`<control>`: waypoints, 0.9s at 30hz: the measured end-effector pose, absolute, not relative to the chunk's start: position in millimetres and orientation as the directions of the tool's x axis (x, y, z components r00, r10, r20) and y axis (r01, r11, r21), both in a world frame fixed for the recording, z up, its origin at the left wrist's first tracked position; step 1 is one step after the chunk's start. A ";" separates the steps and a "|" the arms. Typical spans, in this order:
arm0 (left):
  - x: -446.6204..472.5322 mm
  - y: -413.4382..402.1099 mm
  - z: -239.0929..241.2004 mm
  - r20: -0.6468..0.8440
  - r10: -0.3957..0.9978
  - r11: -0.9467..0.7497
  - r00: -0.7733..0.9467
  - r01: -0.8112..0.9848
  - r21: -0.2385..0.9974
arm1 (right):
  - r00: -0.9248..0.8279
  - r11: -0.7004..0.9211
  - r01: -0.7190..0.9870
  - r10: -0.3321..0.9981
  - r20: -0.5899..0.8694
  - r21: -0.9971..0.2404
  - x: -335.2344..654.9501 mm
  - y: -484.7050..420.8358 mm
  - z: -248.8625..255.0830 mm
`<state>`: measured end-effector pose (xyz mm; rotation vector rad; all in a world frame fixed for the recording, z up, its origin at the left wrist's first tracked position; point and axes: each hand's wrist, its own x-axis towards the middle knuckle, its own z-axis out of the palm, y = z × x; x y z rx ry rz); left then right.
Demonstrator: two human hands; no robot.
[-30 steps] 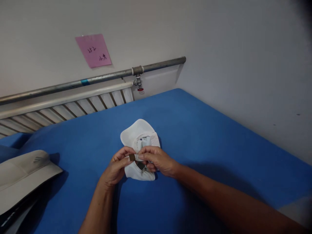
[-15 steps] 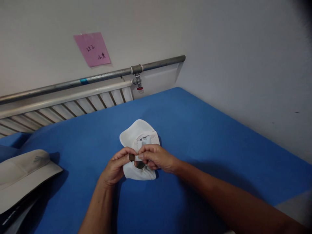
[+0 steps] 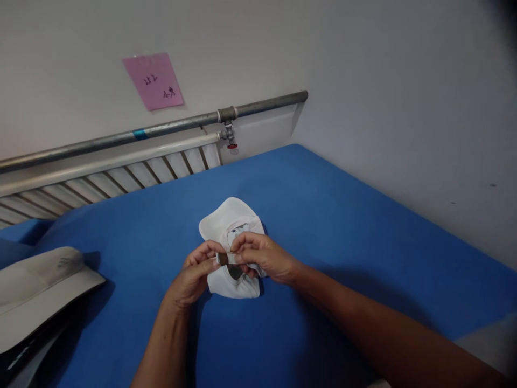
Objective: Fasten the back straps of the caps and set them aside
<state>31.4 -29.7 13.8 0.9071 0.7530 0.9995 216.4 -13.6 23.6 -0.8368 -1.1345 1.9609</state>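
Observation:
A white baseball cap [image 3: 228, 218] lies in the middle of the blue surface, its brim pointing away from me and its inside partly showing. Across its back opening runs a white strap [image 3: 232, 258] with a small brown buckle [image 3: 223, 259]. My left hand [image 3: 197, 269] pinches the strap at the buckle between thumb and fingers. From the other side, my right hand [image 3: 262, 256] grips the strap just right of the buckle. Its lower fingers are curled over the cap's opening, and part of the strap is hidden behind them.
Another pale cap [image 3: 36, 285] sits at the left edge on a dark object. A blue sheet [image 3: 335, 215] covers the surface. Behind it stand a white radiator [image 3: 141, 172] and a metal pipe [image 3: 266, 105] with a red-handled valve. A pink note [image 3: 153, 81] hangs on the wall.
The buckle has turned and more of it shows between my hands. A short white piece of strap now shows on both sides of it, and my right hand has shifted slightly right.

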 end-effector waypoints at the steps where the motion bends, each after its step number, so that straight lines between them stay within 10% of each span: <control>1: 31.9 -29.9 14.0 -0.112 0.923 0.252 0.367 -0.360 0.898 | -0.550 -0.357 -0.256 0.818 -0.169 -0.898 216.6 -14.1 24.2; 27: 27.3 -34.2 16.2 -0.040 0.936 0.130 0.350 -0.238 0.963 | -0.640 -0.163 -0.053 0.763 -0.092 -0.985 234.9 -16.2 45.1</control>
